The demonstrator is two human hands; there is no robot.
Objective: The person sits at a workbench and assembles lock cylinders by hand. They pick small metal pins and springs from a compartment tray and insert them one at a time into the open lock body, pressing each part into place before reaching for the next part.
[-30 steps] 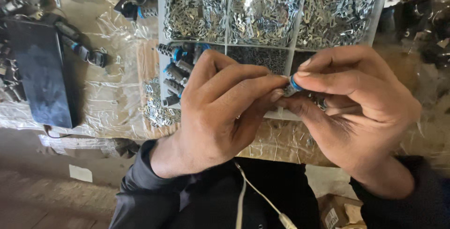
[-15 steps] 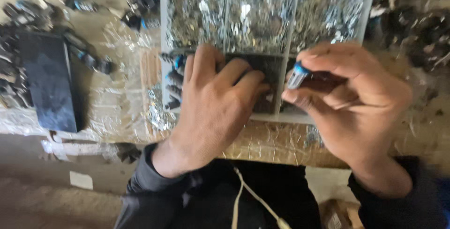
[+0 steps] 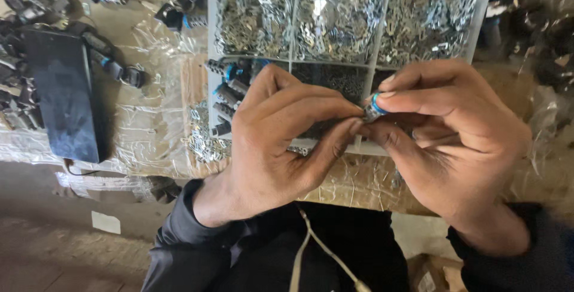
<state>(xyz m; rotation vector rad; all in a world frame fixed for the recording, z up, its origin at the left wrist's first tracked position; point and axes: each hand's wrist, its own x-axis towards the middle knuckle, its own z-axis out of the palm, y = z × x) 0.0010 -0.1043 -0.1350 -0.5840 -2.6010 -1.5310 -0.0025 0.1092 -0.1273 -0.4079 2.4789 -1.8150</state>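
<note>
My right hand [image 3: 448, 142] pinches a small cylindrical metal part with a blue ring [image 3: 374, 108] between thumb and forefinger. My left hand [image 3: 281, 142] meets it from the left, its thumb and fingertips touching the same part's end. Both hands hover over the front edge of a white divided tray [image 3: 371, 67]. Its rear compartments hold heaps of small shiny metal clips, and a front left compartment holds several dark cylinders with blue rings [image 3: 226, 88].
The tray stands on a bench wrapped in clear plastic film [image 3: 149, 130]. A flat black block [image 3: 63, 100] lies at the left among more dark cylindrical parts [image 3: 113, 67]. Loose metal clips [image 3: 203, 142] lie beside the tray. Dark clutter fills the far right.
My left hand, half a second ago resting lower over the tray, has come back up to the blue-ringed part held in my right hand.
</note>
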